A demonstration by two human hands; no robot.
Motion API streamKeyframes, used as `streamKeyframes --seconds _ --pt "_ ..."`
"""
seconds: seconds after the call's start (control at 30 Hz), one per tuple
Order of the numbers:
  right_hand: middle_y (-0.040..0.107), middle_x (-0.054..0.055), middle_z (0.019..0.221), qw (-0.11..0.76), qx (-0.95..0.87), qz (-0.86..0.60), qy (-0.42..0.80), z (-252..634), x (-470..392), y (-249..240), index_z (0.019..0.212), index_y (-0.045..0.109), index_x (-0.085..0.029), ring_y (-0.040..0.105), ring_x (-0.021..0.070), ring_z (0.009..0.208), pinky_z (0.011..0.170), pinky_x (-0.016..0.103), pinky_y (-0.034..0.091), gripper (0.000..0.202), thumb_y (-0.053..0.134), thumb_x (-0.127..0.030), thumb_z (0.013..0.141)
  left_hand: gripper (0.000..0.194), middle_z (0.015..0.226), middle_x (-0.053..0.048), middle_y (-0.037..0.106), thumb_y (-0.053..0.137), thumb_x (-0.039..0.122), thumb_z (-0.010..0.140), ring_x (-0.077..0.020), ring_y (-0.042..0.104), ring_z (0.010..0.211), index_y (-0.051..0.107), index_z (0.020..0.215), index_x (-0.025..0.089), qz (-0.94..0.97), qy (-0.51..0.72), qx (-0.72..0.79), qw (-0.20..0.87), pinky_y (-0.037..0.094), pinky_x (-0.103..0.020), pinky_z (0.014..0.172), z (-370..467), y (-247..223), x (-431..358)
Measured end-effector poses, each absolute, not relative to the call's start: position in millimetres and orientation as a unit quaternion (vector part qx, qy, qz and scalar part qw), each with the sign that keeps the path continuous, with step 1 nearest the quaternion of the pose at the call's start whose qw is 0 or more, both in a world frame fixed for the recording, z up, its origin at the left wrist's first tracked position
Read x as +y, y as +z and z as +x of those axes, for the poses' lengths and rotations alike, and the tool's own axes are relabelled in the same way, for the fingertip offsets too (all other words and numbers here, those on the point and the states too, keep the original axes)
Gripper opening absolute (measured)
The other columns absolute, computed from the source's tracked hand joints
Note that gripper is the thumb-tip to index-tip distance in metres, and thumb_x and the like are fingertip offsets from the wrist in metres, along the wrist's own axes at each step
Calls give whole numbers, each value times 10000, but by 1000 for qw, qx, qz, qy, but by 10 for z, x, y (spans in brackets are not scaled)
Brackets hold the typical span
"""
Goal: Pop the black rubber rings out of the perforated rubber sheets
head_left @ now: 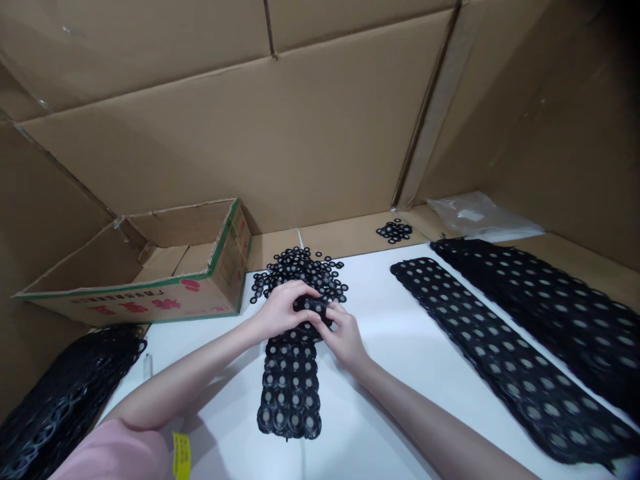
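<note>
A black strip with rows of pale round spots [290,393] lies lengthwise on the white table in front of me. Its far end is lifted and curled between my two hands. My left hand [287,307] pinches the raised end from the left, thumb below and fingers on top. From the right, my right hand [345,330] grips the same end with thumb and fingertips. Just beyond both hands spreads a heap of small black rings [303,267]. What the fingertips touch on the strip is too small to make out.
An open cardboard box [150,293] stands at the left, with a pile of black strips [75,393] nearer me. Two stacks of spotted strips, a nearer one [480,340] and a farther one [545,300], lie right. Behind are a small ring pile [395,231], a plastic bag [485,215] and cardboard walls.
</note>
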State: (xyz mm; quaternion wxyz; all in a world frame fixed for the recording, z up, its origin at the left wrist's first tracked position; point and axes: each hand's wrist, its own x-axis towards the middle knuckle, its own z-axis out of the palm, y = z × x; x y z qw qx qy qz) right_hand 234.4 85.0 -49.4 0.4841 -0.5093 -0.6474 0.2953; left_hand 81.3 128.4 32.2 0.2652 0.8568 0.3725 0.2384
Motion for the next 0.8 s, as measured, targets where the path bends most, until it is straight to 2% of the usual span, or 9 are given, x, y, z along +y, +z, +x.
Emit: streamKeyframes --seconds 0.2,0.4,0.57,0.8 --pt "524 33 678 493 -651 -506 278 2338 823 -477 583 577 -186 508 185 691 648 322 414 386 551 -437 875 195 986 -25 714 670 292 810 -182 635 926 699 975 191 826 218 407 322 439 -261 831 757 323 1336" --pt "558 52 729 500 -660 -485 281 2334 827 -501 615 591 -184 519 192 727 681 334 425 364 545 -422 886 142 816 -10 707 769 182 675 -166 624 812 708 800 150 774 259 435 381 433 -241 762 755 274 1352" --pt "540 47 701 499 -666 -484 271 2333 831 -498 604 572 -183 509 188 704 659 328 417 376 536 -422 892 185 716 7 655 816 157 589 -140 575 730 685 717 131 744 274 456 405 406 -227 693 771 276 1348" --pt "547 42 701 500 -672 -479 263 2334 828 -494 580 531 -185 510 184 702 660 325 409 371 552 -390 887 184 639 31 606 805 120 568 -111 536 649 630 626 122 718 284 466 432 380 -212 640 817 275 1341"
